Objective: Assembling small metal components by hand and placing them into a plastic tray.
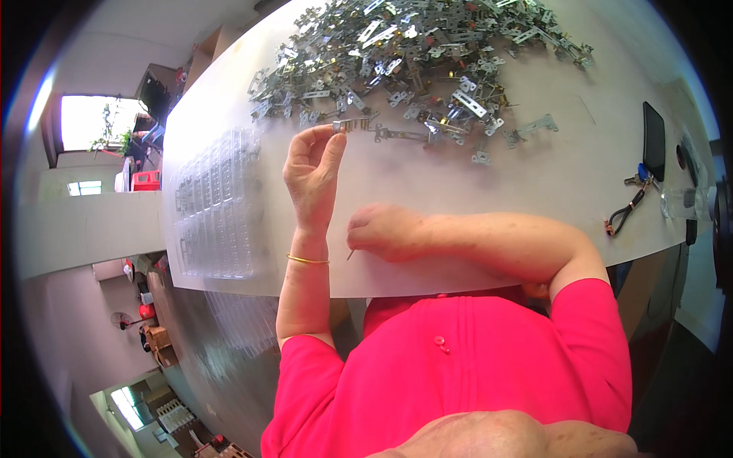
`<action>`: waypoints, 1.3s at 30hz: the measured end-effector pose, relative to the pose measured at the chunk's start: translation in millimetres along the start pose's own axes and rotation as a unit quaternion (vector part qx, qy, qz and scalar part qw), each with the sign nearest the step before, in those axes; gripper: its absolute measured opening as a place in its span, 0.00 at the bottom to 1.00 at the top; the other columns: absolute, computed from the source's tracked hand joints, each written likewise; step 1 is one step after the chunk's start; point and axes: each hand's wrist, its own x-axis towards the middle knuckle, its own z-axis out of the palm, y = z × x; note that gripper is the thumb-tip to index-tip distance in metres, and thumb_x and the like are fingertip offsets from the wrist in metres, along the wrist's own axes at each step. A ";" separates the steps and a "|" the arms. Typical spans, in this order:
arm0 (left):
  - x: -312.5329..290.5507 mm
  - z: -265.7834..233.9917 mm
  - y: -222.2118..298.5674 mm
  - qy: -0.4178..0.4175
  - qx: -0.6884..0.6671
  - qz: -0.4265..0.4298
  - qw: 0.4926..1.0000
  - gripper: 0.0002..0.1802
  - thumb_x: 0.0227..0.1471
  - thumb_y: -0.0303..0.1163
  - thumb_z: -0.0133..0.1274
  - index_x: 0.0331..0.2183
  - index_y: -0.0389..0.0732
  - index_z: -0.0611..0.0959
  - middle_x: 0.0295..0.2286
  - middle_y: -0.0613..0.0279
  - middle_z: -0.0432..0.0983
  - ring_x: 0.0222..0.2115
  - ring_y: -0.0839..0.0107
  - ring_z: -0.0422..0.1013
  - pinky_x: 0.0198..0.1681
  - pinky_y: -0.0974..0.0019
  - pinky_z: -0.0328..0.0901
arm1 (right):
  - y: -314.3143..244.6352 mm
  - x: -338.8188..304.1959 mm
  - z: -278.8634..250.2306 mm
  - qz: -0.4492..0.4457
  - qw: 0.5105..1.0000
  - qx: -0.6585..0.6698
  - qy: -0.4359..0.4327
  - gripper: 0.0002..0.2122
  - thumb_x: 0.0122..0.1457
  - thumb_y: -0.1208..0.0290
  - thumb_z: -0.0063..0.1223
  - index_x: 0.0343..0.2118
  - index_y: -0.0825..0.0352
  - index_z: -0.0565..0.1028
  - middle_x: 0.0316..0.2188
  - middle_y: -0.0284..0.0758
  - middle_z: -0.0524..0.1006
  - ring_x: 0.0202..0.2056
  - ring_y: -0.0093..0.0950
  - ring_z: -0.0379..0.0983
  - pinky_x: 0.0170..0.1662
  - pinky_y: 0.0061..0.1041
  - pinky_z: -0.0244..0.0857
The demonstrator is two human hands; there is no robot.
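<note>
the left hand [311,172] is holding a small metal bracket [345,126] raised above the white table [534,175], pinching it between thumb and fingertips, with the other fingers curled in. the bracket is sitting just in front of the near edge of the heap of metal brackets [412,57] that is spreading across the far side of the table. the right hand [382,229] is resting on the table near the front edge, closed into a loose fist around a thin pin-like tool [350,255] that is projecting below it. clear plastic trays [217,202] are lying to the left. a phone [653,140] and keys [637,180] are lying at the right.

risk: the pinch is covering only one end of the bracket, so it is likely to pivot or slip and drop back among the loose pieces. the thin tool is pointing toward the body, so a sudden slip could prick.
</note>
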 end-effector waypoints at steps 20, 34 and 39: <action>-65.1 -62.1 -51.7 0.050 0.076 -0.045 0.995 0.16 0.54 0.16 0.51 0.46 0.34 0.75 0.42 0.60 0.74 0.44 0.71 0.73 0.51 0.69 0.67 | -2.1 2.3 -9.9 0.005 0.999 0.043 -0.006 0.13 0.47 0.85 0.53 0.36 0.65 0.76 0.35 0.39 0.76 0.40 0.42 0.73 0.42 0.37 0.69; -42.9 -28.6 -30.1 -0.044 0.407 0.096 0.907 0.17 0.46 0.23 0.57 0.42 0.37 0.79 0.38 0.53 0.77 0.40 0.55 0.73 0.47 0.55 0.65 | -2.7 3.7 -23.7 0.150 0.947 0.277 0.054 0.09 0.57 0.85 0.51 0.39 0.68 0.77 0.33 0.32 0.78 0.36 0.22 0.74 0.40 0.23 0.70; -34.5 -36.7 -41.5 -0.053 0.360 0.082 0.928 0.12 0.49 0.25 0.59 0.39 0.37 0.81 0.33 0.56 0.78 0.36 0.61 0.74 0.41 0.61 0.68 | -4.1 4.1 -22.9 0.158 0.942 0.294 0.047 0.05 0.60 0.80 0.54 0.38 0.67 0.77 0.30 0.32 0.78 0.32 0.19 0.73 0.36 0.22 0.68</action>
